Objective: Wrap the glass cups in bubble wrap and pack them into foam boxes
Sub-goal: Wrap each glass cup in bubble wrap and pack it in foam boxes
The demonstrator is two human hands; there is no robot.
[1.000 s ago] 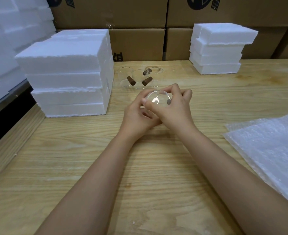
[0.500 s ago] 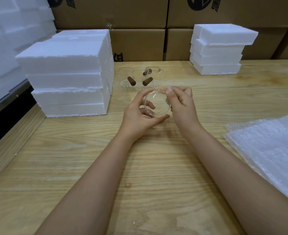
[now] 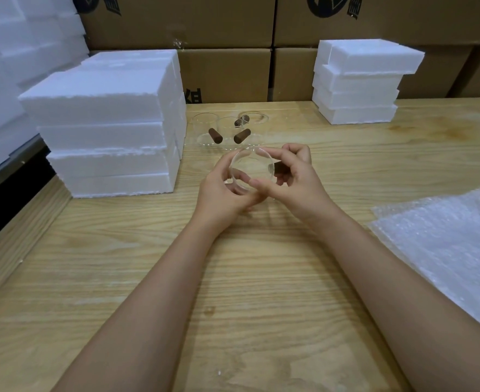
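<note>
Your left hand [image 3: 221,193] and right hand [image 3: 298,183] grip a glass cup [image 3: 251,168] over the wooden worktop [image 3: 137,264]; cardboard boxes [image 3: 227,72] line its far edge.

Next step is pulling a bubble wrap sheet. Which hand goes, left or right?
Right, probably. The bubble wrap lies off to the person's right, nearer the right hand. The left hand curls round the glass cup, so it could likely hold the cup alone.
</note>
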